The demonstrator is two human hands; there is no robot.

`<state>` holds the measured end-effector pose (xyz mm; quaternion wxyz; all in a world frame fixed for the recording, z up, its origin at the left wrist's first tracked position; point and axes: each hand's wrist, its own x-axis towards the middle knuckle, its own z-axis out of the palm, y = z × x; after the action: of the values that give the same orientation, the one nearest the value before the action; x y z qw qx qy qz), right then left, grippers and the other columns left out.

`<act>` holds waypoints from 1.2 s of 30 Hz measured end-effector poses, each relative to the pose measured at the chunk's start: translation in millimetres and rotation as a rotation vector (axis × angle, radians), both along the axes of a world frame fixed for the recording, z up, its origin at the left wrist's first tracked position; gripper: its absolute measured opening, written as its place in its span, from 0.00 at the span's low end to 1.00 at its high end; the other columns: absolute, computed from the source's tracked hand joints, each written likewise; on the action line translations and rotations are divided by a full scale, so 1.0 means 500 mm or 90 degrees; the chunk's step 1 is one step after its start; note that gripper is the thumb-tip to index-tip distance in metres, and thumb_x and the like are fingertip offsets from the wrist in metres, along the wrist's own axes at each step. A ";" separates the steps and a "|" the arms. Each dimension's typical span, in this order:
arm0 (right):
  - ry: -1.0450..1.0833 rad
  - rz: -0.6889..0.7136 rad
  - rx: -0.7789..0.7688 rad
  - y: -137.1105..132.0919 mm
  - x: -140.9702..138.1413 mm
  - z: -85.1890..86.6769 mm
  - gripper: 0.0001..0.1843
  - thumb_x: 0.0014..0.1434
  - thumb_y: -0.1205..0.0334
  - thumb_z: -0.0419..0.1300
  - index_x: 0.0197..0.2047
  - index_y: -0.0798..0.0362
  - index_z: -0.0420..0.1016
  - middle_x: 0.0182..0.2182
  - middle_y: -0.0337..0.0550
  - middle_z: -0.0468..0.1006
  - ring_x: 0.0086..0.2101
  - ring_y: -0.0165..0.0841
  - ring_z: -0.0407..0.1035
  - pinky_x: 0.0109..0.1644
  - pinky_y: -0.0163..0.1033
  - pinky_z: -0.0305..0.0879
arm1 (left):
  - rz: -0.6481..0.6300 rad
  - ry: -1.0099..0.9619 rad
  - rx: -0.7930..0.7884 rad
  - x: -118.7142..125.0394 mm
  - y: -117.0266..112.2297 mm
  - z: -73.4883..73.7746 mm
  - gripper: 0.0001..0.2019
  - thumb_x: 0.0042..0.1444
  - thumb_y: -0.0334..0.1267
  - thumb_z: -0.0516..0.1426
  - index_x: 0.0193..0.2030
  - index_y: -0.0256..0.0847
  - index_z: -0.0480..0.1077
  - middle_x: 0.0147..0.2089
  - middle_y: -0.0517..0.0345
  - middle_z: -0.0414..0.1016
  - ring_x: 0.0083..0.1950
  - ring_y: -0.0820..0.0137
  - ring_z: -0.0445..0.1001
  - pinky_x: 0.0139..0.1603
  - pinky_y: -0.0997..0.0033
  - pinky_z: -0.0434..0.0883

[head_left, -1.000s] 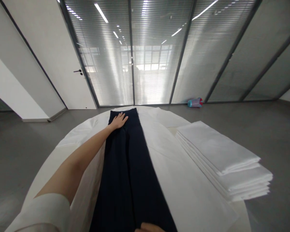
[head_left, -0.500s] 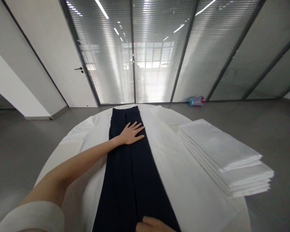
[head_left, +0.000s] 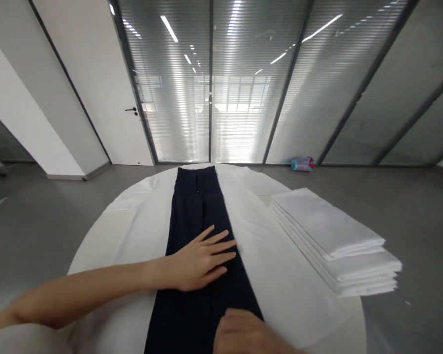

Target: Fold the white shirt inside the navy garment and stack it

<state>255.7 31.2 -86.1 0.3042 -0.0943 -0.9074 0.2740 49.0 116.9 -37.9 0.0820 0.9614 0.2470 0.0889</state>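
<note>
A pair of dark navy trousers [head_left: 186, 221] lies lengthwise on a white cloth [head_left: 276, 255], waistband at the far end and a seam line running down the middle. My left hand [head_left: 205, 260] rests palm down across the trousers, fingers spread and holding nothing. Its forearm reaches in from the left. At the bottom edge, my right hand [head_left: 239, 332] is closed over the lower part of the trousers. It is slightly blurred, and whatever its fingers may hold is hidden. The near end of the trousers is out of frame.
A stack of folded white cloths [head_left: 328, 223] stands on the round table's right side, overhanging its edge. On the grey floor by the glass wall lies a blue and red basket-like object [head_left: 301, 164]. A white door [head_left: 107, 88] is at the back left.
My left hand has slid down the trousers towards me, uncovering the upper part near the waistband. My right hand has come a little further into view. The camera view has shifted slightly.
</note>
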 end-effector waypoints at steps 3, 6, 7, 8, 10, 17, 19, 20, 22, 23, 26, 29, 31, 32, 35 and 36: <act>0.107 -0.056 0.024 0.009 0.027 0.095 0.13 0.72 0.56 0.51 0.50 0.52 0.73 0.42 0.45 0.79 0.45 0.32 0.72 0.52 0.40 0.66 | -0.021 -0.010 -0.051 -0.026 -0.094 0.020 0.27 0.69 0.44 0.50 0.72 0.41 0.55 0.74 0.50 0.54 0.76 0.55 0.44 0.75 0.46 0.39; 0.029 -0.111 0.032 0.031 0.030 0.129 0.22 0.70 0.53 0.52 0.63 0.50 0.66 0.57 0.52 0.72 0.59 0.39 0.63 0.62 0.49 0.61 | -0.064 -0.015 -0.102 -0.035 -0.159 0.017 0.33 0.66 0.49 0.53 0.73 0.40 0.52 0.73 0.46 0.55 0.75 0.54 0.47 0.75 0.46 0.39; -0.035 -0.111 0.030 0.040 0.026 0.125 0.25 0.70 0.51 0.52 0.66 0.49 0.63 0.62 0.52 0.68 0.63 0.40 0.58 0.65 0.51 0.57 | -0.084 -0.012 -0.113 -0.034 -0.175 0.012 0.34 0.65 0.50 0.54 0.74 0.38 0.51 0.73 0.44 0.54 0.75 0.54 0.48 0.75 0.46 0.39; -0.098 -0.105 0.030 0.048 0.020 0.115 0.28 0.70 0.49 0.52 0.69 0.49 0.60 0.67 0.51 0.62 0.66 0.41 0.53 0.68 0.53 0.53 | -0.103 -0.009 -0.120 -0.031 -0.188 0.004 0.36 0.65 0.50 0.54 0.74 0.37 0.49 0.73 0.41 0.53 0.75 0.53 0.48 0.74 0.45 0.38; -0.206 -0.098 0.024 0.063 0.006 0.088 0.31 0.70 0.49 0.50 0.72 0.48 0.54 0.71 0.50 0.52 0.70 0.42 0.44 0.70 0.55 0.48 | -0.127 -0.011 -0.117 -0.022 -0.205 -0.015 0.40 0.63 0.52 0.55 0.75 0.35 0.46 0.73 0.37 0.53 0.74 0.50 0.50 0.73 0.42 0.38; -0.309 -0.123 0.083 0.064 -0.006 0.053 0.25 0.72 0.54 0.49 0.67 0.52 0.66 0.68 0.51 0.59 0.68 0.43 0.49 0.70 0.57 0.49 | -0.163 -0.091 -0.037 -0.004 -0.226 -0.042 0.34 0.63 0.54 0.54 0.69 0.32 0.59 0.67 0.35 0.64 0.68 0.51 0.63 0.70 0.51 0.57; -0.268 -0.148 0.154 0.055 0.010 0.064 0.21 0.70 0.60 0.51 0.62 0.54 0.71 0.64 0.52 0.67 0.65 0.42 0.57 0.67 0.54 0.56 | -0.193 -0.112 -0.028 -0.019 -0.234 -0.023 0.27 0.66 0.48 0.52 0.66 0.33 0.62 0.65 0.39 0.68 0.68 0.56 0.63 0.70 0.56 0.58; -0.249 -0.163 0.196 0.050 0.022 0.069 0.19 0.69 0.64 0.52 0.60 0.55 0.73 0.62 0.52 0.70 0.62 0.42 0.61 0.65 0.53 0.60 | -0.196 -0.121 -0.024 -0.033 -0.239 -0.012 0.23 0.67 0.43 0.51 0.65 0.33 0.63 0.64 0.41 0.70 0.68 0.58 0.63 0.71 0.57 0.58; -0.227 -0.194 0.276 0.037 0.051 0.077 0.18 0.66 0.71 0.53 0.56 0.55 0.75 0.58 0.52 0.74 0.57 0.42 0.66 0.60 0.52 0.66 | -0.172 -0.131 0.001 -0.072 -0.247 0.011 0.20 0.65 0.32 0.51 0.64 0.36 0.64 0.61 0.44 0.73 0.67 0.61 0.65 0.69 0.59 0.60; -0.226 -0.205 0.310 0.029 0.067 0.080 0.20 0.64 0.75 0.53 0.55 0.54 0.76 0.56 0.52 0.74 0.55 0.42 0.68 0.57 0.51 0.68 | -0.145 -0.126 0.023 -0.095 -0.250 0.020 0.21 0.63 0.27 0.50 0.63 0.37 0.65 0.60 0.45 0.73 0.67 0.62 0.65 0.68 0.58 0.62; -0.248 -0.229 0.366 0.002 0.110 0.078 0.24 0.60 0.80 0.53 0.54 0.51 0.76 0.55 0.52 0.75 0.53 0.42 0.70 0.53 0.50 0.70 | -0.044 -0.050 0.077 -0.164 -0.262 0.030 0.27 0.58 0.19 0.49 0.62 0.42 0.67 0.62 0.48 0.72 0.67 0.60 0.64 0.66 0.55 0.63; -0.271 -0.237 0.370 -0.019 0.139 0.070 0.27 0.57 0.82 0.54 0.55 0.50 0.75 0.55 0.52 0.75 0.53 0.42 0.70 0.53 0.50 0.71 | 0.003 0.036 0.072 -0.203 -0.277 0.024 0.28 0.57 0.20 0.51 0.63 0.44 0.67 0.66 0.50 0.68 0.69 0.59 0.62 0.67 0.54 0.61; -0.269 -0.236 0.352 -0.027 0.149 0.066 0.28 0.57 0.81 0.55 0.57 0.48 0.74 0.55 0.51 0.75 0.53 0.41 0.70 0.54 0.50 0.71 | -0.005 0.055 0.057 -0.206 -0.288 0.017 0.28 0.57 0.22 0.52 0.64 0.43 0.65 0.67 0.50 0.66 0.69 0.59 0.62 0.68 0.55 0.60; -0.267 -0.235 0.336 -0.030 0.153 0.065 0.29 0.58 0.80 0.56 0.58 0.48 0.73 0.56 0.51 0.74 0.54 0.41 0.70 0.55 0.50 0.70 | -0.012 0.056 0.051 -0.203 -0.292 0.013 0.29 0.57 0.23 0.53 0.65 0.43 0.64 0.68 0.50 0.66 0.69 0.59 0.61 0.68 0.55 0.60; -0.267 -0.242 0.264 -0.038 0.159 0.069 0.30 0.58 0.75 0.57 0.63 0.46 0.70 0.60 0.49 0.71 0.57 0.40 0.68 0.58 0.51 0.69 | -0.021 0.044 0.044 -0.189 -0.297 -0.001 0.31 0.56 0.23 0.53 0.67 0.44 0.63 0.68 0.50 0.65 0.70 0.59 0.61 0.69 0.55 0.58; -0.271 -0.244 0.235 -0.042 0.161 0.071 0.31 0.58 0.74 0.57 0.64 0.45 0.69 0.62 0.49 0.70 0.58 0.41 0.68 0.59 0.51 0.68 | -0.011 0.040 0.044 -0.186 -0.297 -0.008 0.33 0.54 0.23 0.54 0.68 0.44 0.61 0.69 0.50 0.64 0.70 0.59 0.61 0.70 0.54 0.58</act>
<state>336.2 10.2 -50.6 0.1658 -0.2616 -0.9507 0.0175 -43.9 -31.4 -41.8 0.0415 0.9682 0.2376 0.0668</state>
